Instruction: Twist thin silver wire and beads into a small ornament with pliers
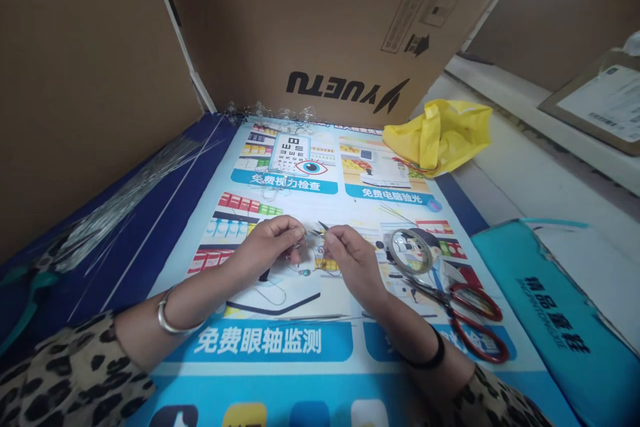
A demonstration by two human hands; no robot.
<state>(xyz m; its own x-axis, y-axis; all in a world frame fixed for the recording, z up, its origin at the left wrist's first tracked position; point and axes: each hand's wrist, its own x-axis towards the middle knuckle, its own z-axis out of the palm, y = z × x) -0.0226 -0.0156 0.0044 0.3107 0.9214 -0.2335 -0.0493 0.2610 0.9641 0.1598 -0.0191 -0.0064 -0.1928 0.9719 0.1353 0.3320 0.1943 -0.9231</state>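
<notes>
My left hand [270, 240] and my right hand [353, 253] meet over a printed blue poster [280, 343], fingertips close together. Both pinch a thin wire piece [313, 240] with small beads hanging below it. A dark pointed tip sticks up between the fingers near the right hand; what it belongs to is unclear. A silver bangle sits on my left wrist, a black band on my right.
Red-handled scissors [475, 323] and a roll of clear tape [411, 250] lie right of my hands. A bundle of thin wires [125, 197] lies at left, with teal pliers [23, 300]. A yellow bag [440, 133], cardboard boxes [325, 20] behind, a teal bag [545, 327] at right.
</notes>
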